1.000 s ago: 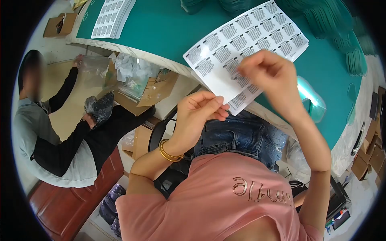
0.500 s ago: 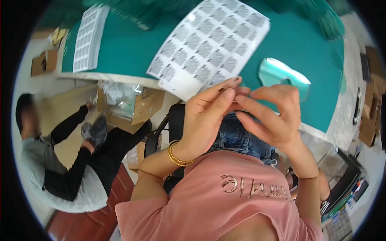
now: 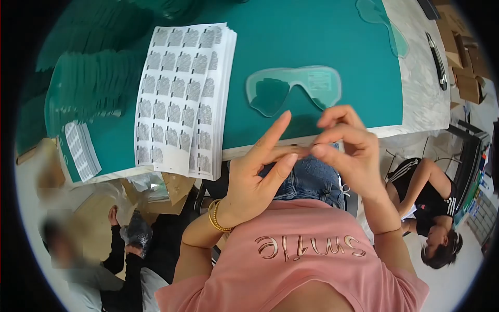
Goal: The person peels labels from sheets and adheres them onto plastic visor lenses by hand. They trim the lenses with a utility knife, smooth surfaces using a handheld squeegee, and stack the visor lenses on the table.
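Note:
My left hand [image 3: 261, 171] is raised over my lap, index finger and thumb spread apart, the other fingers reaching toward my right hand. My right hand [image 3: 351, 153] has its thumb and index finger pinched together beside those fingertips; anything between them is too small or blurred to make out. Just beyond my hands, a clear goggle lens [image 3: 270, 93] lies flat on the green mat [image 3: 312, 36], with a small printed label [image 3: 319, 81] on its right half. Left of it are stacked sheets of printed labels [image 3: 176, 99], the top one shifted sideways.
Many stacked clear lenses [image 3: 99, 83] line the left side, near a smaller label stack [image 3: 82, 151]. Another lens [image 3: 384, 26] and a black utility knife [image 3: 436, 61] lie at the right. One person [image 3: 104, 275] sits at lower left, another [image 3: 426, 192] at right.
My view has swung right, so the sheets and lens appear further left. My hands have drawn slightly apart, and my left index finger has lifted away. A person at right has come into view.

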Demonstrator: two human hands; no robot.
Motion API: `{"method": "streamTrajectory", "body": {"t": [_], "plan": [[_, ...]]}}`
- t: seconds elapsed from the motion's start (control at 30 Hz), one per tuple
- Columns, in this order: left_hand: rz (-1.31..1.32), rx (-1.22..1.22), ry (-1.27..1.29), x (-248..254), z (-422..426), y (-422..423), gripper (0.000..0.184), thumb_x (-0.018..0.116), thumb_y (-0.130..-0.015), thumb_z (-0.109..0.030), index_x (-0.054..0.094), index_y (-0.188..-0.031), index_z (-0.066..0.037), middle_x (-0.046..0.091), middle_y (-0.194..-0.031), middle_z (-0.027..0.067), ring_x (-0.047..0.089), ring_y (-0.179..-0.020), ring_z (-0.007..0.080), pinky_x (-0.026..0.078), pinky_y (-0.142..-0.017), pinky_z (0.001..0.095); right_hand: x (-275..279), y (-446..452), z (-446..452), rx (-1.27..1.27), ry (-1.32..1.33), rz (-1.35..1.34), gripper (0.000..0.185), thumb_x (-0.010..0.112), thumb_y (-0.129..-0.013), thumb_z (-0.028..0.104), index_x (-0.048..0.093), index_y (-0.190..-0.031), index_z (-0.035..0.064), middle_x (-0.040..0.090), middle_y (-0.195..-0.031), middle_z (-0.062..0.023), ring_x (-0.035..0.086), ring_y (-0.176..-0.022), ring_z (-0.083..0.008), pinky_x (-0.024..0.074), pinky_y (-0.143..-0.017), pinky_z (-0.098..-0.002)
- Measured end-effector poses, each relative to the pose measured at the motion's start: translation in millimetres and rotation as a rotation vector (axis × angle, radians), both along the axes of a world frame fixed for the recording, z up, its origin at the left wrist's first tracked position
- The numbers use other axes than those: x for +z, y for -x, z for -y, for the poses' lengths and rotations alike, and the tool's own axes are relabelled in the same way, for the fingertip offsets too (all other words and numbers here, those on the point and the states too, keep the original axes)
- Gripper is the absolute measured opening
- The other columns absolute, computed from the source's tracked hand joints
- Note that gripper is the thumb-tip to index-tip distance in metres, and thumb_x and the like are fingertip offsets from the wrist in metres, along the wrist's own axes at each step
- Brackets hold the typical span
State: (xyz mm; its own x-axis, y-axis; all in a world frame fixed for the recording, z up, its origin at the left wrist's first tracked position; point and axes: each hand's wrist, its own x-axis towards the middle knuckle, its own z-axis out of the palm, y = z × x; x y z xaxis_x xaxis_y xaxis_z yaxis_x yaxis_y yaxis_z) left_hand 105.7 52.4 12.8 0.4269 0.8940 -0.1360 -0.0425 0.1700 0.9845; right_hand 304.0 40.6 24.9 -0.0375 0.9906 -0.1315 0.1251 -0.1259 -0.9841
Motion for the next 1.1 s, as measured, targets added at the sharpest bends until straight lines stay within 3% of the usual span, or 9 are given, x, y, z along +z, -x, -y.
{"method": "streamTrajectory", "body": {"t": [0.07,0.13,0.2,0.33,0.43,0.57,0.63,0.77,1.1], "plan": [[-0.058,0.032,-0.071,1,-6,-2,0.047,0.061,-0.090,-0.005,0.047,-0.135,-0.002,0.071,-0.098,0.0103,0.066,-0.088,0.0119,0.050,-0.081,0.0256,2,-21,-3,-0.098,-0.028,0.128,0.006,0.073,-0.081,0.008,0.071,-0.084,0.0038,0.059,-0.089,-0.0012,0.053,-0.078,-0.0081,0.0392,-0.063,-0.0201],[-0.136,0.075,-0.159,-3,-13,3,0.037,0.059,-0.091,-0.004,0.054,-0.127,-0.001,0.071,-0.097,0.0100,0.066,-0.086,0.0124,0.050,-0.081,0.0262,3,-33,-13,-0.294,0.128,0.198,0.010,0.072,-0.082,0.011,0.070,-0.084,0.0014,0.060,-0.075,0.0019,0.049,-0.066,-0.0041,0.0354,-0.057,-0.0191],[-0.143,0.135,-0.113,-5,-18,2,0.030,0.058,-0.092,-0.005,0.058,-0.122,0.000,0.070,-0.097,0.0100,0.066,-0.086,0.0122,0.050,-0.080,0.0252,-5,-44,-26,-0.335,0.187,0.343,0.013,0.072,-0.083,0.012,0.070,-0.085,-0.0004,0.058,-0.065,0.0045,0.045,-0.058,-0.0012,0.0325,-0.052,-0.0184],[-0.211,0.169,-0.134,-3,-29,-4,0.023,0.058,-0.092,-0.006,0.063,-0.114,-0.001,0.070,-0.096,0.0099,0.064,-0.081,0.0116,0.049,-0.074,0.0239,-1,-20,-50,-0.158,0.220,0.132,0.016,0.071,-0.084,0.013,0.069,-0.084,-0.0028,0.059,-0.065,0.0034,0.045,-0.058,-0.0008,0.0332,-0.049,-0.0192],[-0.296,0.199,-0.193,-7,-34,-8,0.021,0.059,-0.091,-0.004,0.065,-0.110,-0.001,0.069,-0.096,0.0101,0.063,-0.079,0.0140,0.050,-0.071,0.0254,-3,-14,-69,-0.139,0.330,0.111,0.017,0.070,-0.084,0.013,0.069,-0.084,-0.0035,0.060,-0.065,0.0028,0.045,-0.058,-0.0010,0.0336,-0.049,-0.0198],[-0.397,0.177,-0.342,-12,-43,-17,0.020,0.060,-0.087,-0.002,0.066,-0.107,-0.002,0.068,-0.098,0.0105,0.062,-0.081,0.0199,0.050,-0.071,0.0293,-25,-26,-74,-0.171,0.288,0.254,0.022,0.070,-0.084,0.016,0.069,-0.082,-0.0055,0.061,-0.064,0.0003,0.046,-0.057,-0.0030,0.0364,-0.049,-0.0218],[-0.504,0.134,-0.427,-11,-45,-20,0.022,0.061,-0.084,0.000,0.065,-0.106,-0.002,0.065,-0.101,0.0107,0.060,-0.089,0.0256,0.049,-0.076,0.0334,-25,-28,-74,-0.172,0.300,0.271,0.023,0.070,-0.084,0.017,0.069,-0.082,-0.0057,0.061,-0.064,-0.0003,0.047,-0.057,-0.0035,0.0372,-0.050,-0.0221],[-0.581,0.093,-0.571,-18,-49,-24,0.020,0.058,-0.088,-0.003,0.066,-0.107,-0.002,0.064,-0.106,0.0116,0.060,-0.094,0.0254,0.048,-0.082,0.0329,-26,-32,-74,-0.179,0.323,0.303,0.025,0.071,-0.084,0.019,0.069,-0.082,-0.0058,0.062,-0.065,-0.0010,0.048,-0.058,-0.0041,0.0385,-0.051,-0.0224],[-0.677,0.012,-0.727,-25,-54,-34,0.030,0.062,-0.082,-0.004,0.063,-0.112,-0.003,0.059,-0.109,0.0090,0.054,-0.101,0.0275,0.042,-0.086,0.0377,-26,-36,-73,-0.204,0.326,0.328,0.024,0.071,-0.083,0.019,0.069,-0.082,-0.0054,0.062,-0.064,-0.0017,0.048,-0.057,-0.0041,0.0385,-0.050,-0.0224]]}}
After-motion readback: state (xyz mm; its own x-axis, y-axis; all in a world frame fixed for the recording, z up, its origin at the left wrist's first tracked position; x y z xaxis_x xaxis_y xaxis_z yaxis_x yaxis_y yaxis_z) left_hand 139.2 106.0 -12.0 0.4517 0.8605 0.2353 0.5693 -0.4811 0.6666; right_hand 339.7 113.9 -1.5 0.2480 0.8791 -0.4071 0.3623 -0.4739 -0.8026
